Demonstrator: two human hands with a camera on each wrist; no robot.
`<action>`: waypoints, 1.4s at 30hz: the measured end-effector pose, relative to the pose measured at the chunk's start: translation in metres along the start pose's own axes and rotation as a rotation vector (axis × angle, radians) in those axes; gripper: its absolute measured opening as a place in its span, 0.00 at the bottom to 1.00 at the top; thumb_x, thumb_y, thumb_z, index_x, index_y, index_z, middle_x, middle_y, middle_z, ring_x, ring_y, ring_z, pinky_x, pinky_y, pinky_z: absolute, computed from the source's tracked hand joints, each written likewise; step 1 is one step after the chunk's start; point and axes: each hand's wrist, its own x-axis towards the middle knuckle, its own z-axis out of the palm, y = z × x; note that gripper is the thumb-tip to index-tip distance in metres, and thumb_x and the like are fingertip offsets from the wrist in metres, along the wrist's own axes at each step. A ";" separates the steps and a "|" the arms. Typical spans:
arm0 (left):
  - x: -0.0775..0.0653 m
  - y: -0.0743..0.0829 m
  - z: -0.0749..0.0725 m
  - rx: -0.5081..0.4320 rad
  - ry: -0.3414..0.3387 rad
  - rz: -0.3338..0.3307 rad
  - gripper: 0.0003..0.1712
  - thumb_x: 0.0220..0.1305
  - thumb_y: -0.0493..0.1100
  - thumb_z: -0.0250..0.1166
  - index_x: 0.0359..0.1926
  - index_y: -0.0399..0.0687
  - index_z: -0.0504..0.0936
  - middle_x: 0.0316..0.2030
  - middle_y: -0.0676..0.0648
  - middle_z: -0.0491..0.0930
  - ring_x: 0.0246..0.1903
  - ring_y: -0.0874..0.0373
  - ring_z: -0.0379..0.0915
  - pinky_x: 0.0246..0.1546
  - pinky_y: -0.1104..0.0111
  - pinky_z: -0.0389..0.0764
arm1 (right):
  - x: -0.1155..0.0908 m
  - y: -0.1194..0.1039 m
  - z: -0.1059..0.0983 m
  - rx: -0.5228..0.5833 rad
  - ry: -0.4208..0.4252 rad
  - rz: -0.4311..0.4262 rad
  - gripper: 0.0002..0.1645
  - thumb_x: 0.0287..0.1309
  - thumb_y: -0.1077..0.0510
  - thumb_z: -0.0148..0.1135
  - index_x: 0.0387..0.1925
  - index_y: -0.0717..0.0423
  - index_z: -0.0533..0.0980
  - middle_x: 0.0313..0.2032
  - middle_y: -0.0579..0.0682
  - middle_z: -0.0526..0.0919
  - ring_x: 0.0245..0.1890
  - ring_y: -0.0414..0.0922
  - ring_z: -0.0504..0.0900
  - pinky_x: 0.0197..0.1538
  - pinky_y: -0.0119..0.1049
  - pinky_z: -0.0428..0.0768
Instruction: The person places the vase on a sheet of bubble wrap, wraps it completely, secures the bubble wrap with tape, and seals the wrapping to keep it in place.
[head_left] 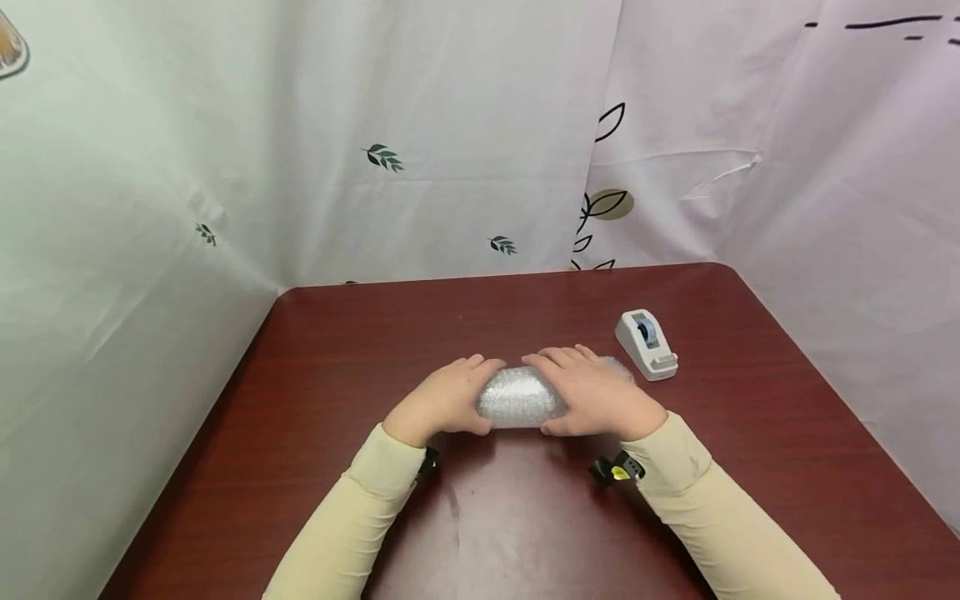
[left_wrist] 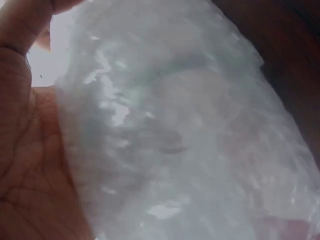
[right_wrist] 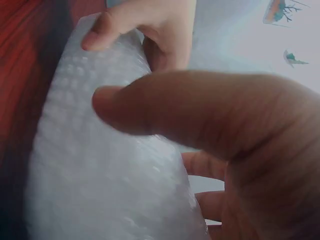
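A bundle of clear bubble wrap point(head_left: 519, 398) lies crosswise between both hands near the middle of the table. My left hand point(head_left: 448, 397) grips its left end, thumb on the near side and fingers over the far side. Toward the other end, my right hand point(head_left: 588, 393) holds it the same way, and a bit of the wrap sticks out past that hand. In the right wrist view the right thumb lies across the bubbled surface point(right_wrist: 95, 165), with the left hand point(right_wrist: 160, 30) beyond. Whatever is inside the layers shows only as blurred pale shapes in the left wrist view.
A white tape dispenser point(head_left: 647, 343) with a roll of tape stands on the dark red table point(head_left: 360, 333), beyond the right hand. White curtains point(head_left: 450, 125) with leaf prints hang behind the table and along both sides.
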 end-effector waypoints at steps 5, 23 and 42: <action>0.002 -0.006 0.000 -0.117 -0.065 -0.050 0.44 0.47 0.55 0.73 0.66 0.51 0.72 0.46 0.53 0.78 0.41 0.58 0.75 0.45 0.63 0.77 | 0.001 -0.003 0.003 -0.045 0.024 -0.015 0.57 0.35 0.45 0.82 0.69 0.55 0.68 0.62 0.54 0.74 0.65 0.56 0.71 0.68 0.64 0.62; 0.000 -0.006 -0.005 -0.232 -0.119 -0.102 0.42 0.50 0.54 0.72 0.67 0.52 0.71 0.48 0.52 0.78 0.45 0.58 0.74 0.46 0.61 0.77 | 0.005 0.001 0.015 -0.203 0.153 -0.081 0.54 0.27 0.52 0.84 0.63 0.54 0.71 0.55 0.52 0.78 0.57 0.55 0.76 0.62 0.62 0.70; -0.009 0.003 -0.001 0.072 -0.016 -0.134 0.52 0.42 0.51 0.81 0.70 0.54 0.68 0.51 0.42 0.74 0.49 0.43 0.72 0.55 0.50 0.74 | 0.009 0.000 0.017 -0.157 0.084 0.029 0.52 0.31 0.38 0.75 0.62 0.56 0.73 0.51 0.53 0.82 0.52 0.55 0.80 0.54 0.54 0.76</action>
